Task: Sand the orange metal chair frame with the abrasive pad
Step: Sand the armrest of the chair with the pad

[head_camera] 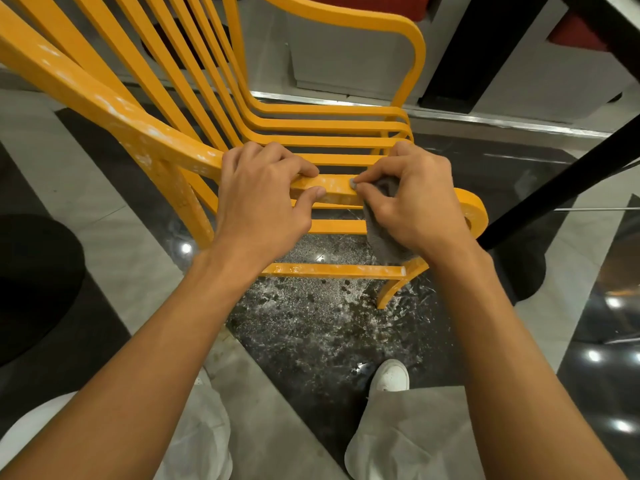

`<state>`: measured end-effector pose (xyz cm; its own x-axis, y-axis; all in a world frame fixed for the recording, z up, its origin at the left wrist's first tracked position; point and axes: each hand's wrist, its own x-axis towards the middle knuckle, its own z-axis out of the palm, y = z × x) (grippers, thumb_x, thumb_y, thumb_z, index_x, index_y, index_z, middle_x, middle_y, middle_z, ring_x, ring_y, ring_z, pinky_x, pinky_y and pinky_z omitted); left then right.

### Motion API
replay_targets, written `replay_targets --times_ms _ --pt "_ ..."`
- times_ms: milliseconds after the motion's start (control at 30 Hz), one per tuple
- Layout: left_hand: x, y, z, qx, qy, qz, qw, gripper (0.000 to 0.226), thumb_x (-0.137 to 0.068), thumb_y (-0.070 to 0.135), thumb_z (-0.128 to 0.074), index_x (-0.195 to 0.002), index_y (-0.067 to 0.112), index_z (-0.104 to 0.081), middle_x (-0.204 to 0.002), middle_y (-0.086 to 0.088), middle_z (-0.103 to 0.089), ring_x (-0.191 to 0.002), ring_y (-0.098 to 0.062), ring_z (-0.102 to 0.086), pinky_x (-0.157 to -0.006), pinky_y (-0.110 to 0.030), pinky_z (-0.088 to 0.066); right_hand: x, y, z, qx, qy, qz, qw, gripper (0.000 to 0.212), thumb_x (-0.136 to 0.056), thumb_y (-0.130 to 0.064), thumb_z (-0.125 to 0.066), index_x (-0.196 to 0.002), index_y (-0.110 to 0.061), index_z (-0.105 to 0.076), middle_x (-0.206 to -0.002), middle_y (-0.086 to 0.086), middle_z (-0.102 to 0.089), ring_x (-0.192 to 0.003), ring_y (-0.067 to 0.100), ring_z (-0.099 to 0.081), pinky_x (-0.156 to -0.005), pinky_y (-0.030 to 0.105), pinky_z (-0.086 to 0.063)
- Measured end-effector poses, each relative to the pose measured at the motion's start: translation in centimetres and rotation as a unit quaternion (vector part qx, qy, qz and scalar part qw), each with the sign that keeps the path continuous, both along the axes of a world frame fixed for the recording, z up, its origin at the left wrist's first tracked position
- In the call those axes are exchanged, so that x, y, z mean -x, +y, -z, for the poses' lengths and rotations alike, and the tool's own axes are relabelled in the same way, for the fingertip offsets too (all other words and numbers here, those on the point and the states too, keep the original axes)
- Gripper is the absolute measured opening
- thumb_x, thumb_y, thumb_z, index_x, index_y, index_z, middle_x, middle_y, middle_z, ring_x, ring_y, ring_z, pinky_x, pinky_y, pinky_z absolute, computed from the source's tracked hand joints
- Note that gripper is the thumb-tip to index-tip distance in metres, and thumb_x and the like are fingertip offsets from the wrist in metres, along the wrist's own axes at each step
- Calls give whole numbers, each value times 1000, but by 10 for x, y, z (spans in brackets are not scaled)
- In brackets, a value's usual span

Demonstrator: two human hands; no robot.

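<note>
Left hand [263, 197] fingers curl round the white-scuffed orange frame [104, 102]; right hand [412, 204] pinches a grey, perhaps folded pad [379, 235].

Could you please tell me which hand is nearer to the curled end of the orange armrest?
Right. The right hand, pressing the grey abrasive pad on the armrest, sits beside the curled end; the left hand grips the armrest farther away.

Below me a dark speckled floor slab [311, 323] is dusted with pale powder, with grey tiles [114, 244] on either side. My white shoe [389, 375] pokes out from light trousers [405, 434]. A black round base [31, 289] sits at left, a black pole [561, 188] slants at right, and a red cushion [367, 3] shows up top.
</note>
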<state>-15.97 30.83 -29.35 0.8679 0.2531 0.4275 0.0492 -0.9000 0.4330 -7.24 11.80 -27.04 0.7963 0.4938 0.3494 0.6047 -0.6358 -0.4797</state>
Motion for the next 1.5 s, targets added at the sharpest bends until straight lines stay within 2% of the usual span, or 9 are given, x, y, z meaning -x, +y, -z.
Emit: replay_targets --times_ms 167,367,600,767,933,1133,1233,1333,1500 --pt "0 0 0 -1 -2 2 1000 31 -97 50 -69 -122 32 -74 -114 8 -65 -116 -19 -52 -110 -39 -28 9 17 7 -17 -26 -27 999 9 -92 -22 -78 -97 -18 -82 -90 -3 -56 -82 11 -53 -71 33 -48" --pt "1 2 -1 2 -1 6 1000 32 -98 51 -67 -124 33 -74 -115 9 -65 -116 -18 -51 -109 -37 -28 -1 3 -1 -4 -1 -5 1000 9 -91 -29 -78 -96 -23 -83 -91 -4 -61 -87 13 -57 -78 40 -52" --pt "3 6 -1 1 -2 21 1000 33 -98 49 -68 -125 30 -74 -115 7 -65 -116 -19 -52 -109 -39 -30 6 14 -1 1 4 -50 999 9 -91 -28 -79 -98 -22 -83 -90 -3 -59 -83 11 -55 -73 30 -47" --pt "4 10 -5 -11 -6 9 1000 34 -96 51 -71 -123 30 -75 -117 8 -66 -117 -20 -51 -108 -40 -31 2 14 -2 5 -4 -7 1000 10 -91 -29 -77 -97 -24 -83 -92 -5 -60 -89 14 -57 -79 39 -51" --pt "7 20 -8 -38 0 -6 999 37 -95 58 -68 -121 32 -75 -117 7 -66 -117 -21 -51 -107 -39 -28 13 29 3 -10 -9 -41 999 12 -92 -27 -77 -100 -21 -83 -89 -4 -56 -84 10 -53 -72 30 -44" --pt "8 21 -8 -40 4 -8 999 38 -95 58 -68 -122 32 -75 -117 7 -67 -116 -22 -51 -106 -40 -28 4 20 -3 -1 10 -10 1000 8 -92 -28 -78 -97 -24 -82 -93 -5 -60 -90 13 -57 -80 38 -52" --pt "8 21 -8 -43 3 -8 999 38 -95 58 -68 -122 32 -75 -117 7 -67 -116 -22 -52 -106 -40 -29 11 35 4 -11 -23 -6 1000 9 -93 -25 -76 -98 -21 -82 -92 -4 -58 -88 13 -56 -75 31 -48" --pt "7 22 -8 -41 5 -8 999 37 -95 58 -68 -121 33 -75 -116 7 -67 -116 -22 -51 -105 -39 -28 12 32 3 -11 1 -48 999 10 -92 -28 -78 -98 -22 -83 -89 -4 -57 -83 11 -54 -71 28 -44" --pt "7 21 -10 -36 9 -8 999 36 -95 56 -69 -122 32 -76 -118 7 -67 -117 -22 -52 -107 -41 -30 3 20 -1 -3 -1 -17 1000 8 -91 -29 -78 -96 -23 -82 -91 -3 -62 -88 15 -58 -78 41 -52"
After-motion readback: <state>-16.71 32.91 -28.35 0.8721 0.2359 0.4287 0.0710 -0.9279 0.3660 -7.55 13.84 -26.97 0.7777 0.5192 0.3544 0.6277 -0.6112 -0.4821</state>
